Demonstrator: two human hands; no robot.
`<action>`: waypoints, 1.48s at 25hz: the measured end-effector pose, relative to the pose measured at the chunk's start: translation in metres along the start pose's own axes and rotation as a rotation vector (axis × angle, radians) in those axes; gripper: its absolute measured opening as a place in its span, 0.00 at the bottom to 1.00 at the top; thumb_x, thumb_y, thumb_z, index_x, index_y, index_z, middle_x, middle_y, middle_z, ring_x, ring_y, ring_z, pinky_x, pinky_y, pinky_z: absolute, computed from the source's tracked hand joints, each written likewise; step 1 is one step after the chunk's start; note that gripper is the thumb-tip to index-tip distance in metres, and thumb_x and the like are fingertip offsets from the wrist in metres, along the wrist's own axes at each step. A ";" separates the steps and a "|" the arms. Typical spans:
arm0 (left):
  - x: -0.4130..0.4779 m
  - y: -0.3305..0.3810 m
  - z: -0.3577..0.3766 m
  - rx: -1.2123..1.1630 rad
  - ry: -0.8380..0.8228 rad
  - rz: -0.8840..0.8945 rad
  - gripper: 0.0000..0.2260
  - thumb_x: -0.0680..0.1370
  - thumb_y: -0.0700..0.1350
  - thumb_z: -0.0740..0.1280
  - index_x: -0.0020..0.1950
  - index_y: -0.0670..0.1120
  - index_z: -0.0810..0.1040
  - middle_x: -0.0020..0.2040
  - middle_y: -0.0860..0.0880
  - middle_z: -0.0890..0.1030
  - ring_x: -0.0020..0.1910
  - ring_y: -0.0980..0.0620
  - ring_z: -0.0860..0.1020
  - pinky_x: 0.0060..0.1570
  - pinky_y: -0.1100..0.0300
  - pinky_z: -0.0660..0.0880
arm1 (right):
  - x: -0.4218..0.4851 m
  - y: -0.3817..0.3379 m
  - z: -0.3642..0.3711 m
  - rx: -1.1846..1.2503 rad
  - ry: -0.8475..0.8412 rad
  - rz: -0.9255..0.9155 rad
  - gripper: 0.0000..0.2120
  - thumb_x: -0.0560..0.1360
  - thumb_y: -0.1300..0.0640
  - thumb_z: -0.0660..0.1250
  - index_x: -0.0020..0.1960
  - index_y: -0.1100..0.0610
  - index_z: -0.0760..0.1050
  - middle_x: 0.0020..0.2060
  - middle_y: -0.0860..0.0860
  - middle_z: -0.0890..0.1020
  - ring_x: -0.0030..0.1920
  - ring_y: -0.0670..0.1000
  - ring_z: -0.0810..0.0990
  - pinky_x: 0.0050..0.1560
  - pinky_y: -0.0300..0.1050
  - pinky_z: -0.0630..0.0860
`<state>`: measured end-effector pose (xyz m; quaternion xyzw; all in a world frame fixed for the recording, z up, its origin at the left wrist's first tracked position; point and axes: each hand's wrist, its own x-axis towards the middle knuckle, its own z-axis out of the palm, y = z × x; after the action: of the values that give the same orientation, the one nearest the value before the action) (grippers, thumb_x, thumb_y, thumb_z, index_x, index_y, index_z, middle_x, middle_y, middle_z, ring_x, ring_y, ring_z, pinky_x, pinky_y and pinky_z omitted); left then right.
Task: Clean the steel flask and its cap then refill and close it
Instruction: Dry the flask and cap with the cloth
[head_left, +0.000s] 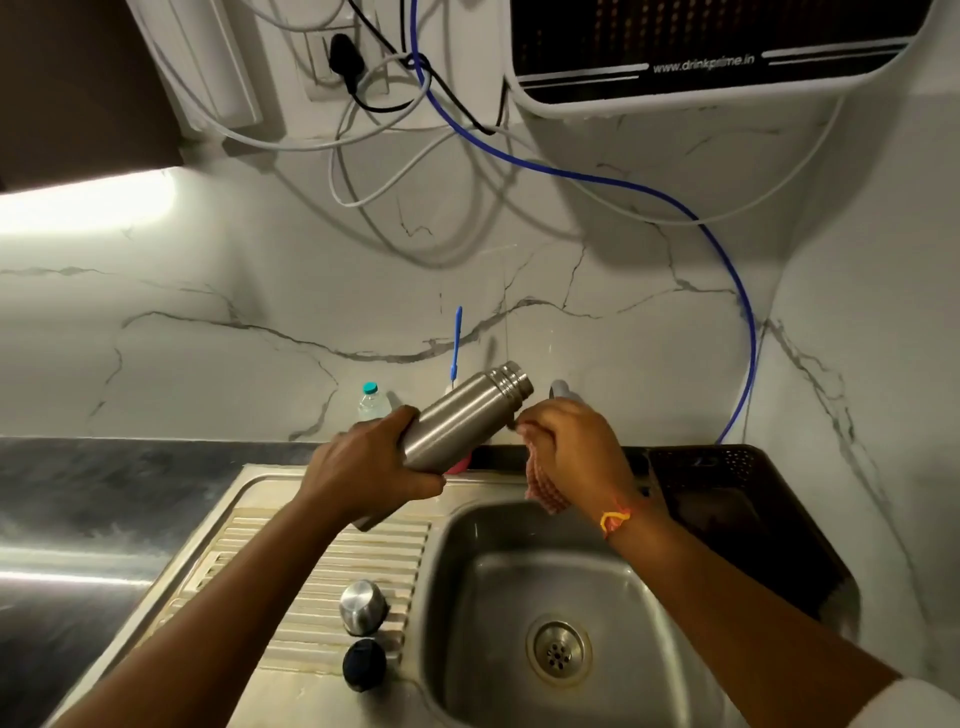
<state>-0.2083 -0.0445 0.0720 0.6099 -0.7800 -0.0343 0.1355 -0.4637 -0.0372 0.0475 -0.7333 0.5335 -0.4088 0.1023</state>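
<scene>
The steel flask (457, 421) is uncapped and tilted, its mouth up and to the right, above the back edge of the sink (550, 613). My left hand (371, 462) grips its lower body. My right hand (571, 441) holds a pink checked cloth (543, 483) bunched against the flask's upper side, near the neck. The steel cap (362, 607) stands on the ribbed drainboard (332, 566), with a dark round stopper (364, 664) just in front of it.
A small plastic bottle with a teal cap (372, 401) and a blue-handled brush (456, 338) stand at the marble backsplash. The tap (563, 388) is behind my right hand. A dark basket (737, 509) sits to the right of the sink. A water purifier (717, 47) and cables hang above.
</scene>
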 end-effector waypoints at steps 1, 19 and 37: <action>0.000 0.002 -0.001 -0.008 0.003 -0.016 0.30 0.70 0.66 0.73 0.67 0.59 0.68 0.50 0.58 0.76 0.45 0.57 0.77 0.36 0.65 0.69 | 0.000 0.000 0.001 0.032 0.135 0.031 0.09 0.79 0.60 0.66 0.56 0.58 0.82 0.54 0.53 0.82 0.54 0.49 0.79 0.59 0.32 0.69; -0.031 0.026 0.027 0.139 0.100 -0.111 0.32 0.70 0.66 0.71 0.70 0.56 0.66 0.60 0.54 0.79 0.46 0.55 0.76 0.40 0.60 0.73 | -0.007 0.008 0.021 -0.267 0.174 -0.323 0.07 0.72 0.64 0.74 0.50 0.59 0.83 0.46 0.52 0.83 0.48 0.49 0.81 0.54 0.47 0.80; -0.046 0.038 0.045 -0.174 -0.052 -0.124 0.34 0.68 0.65 0.74 0.68 0.57 0.65 0.56 0.57 0.78 0.45 0.57 0.76 0.36 0.68 0.69 | -0.003 -0.001 0.028 0.268 0.531 0.025 0.08 0.79 0.54 0.64 0.52 0.57 0.80 0.51 0.49 0.80 0.59 0.55 0.79 0.56 0.55 0.80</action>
<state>-0.2456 0.0041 0.0296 0.6417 -0.7382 -0.1262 0.1652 -0.4434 -0.0426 0.0283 -0.5741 0.4921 -0.6516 0.0601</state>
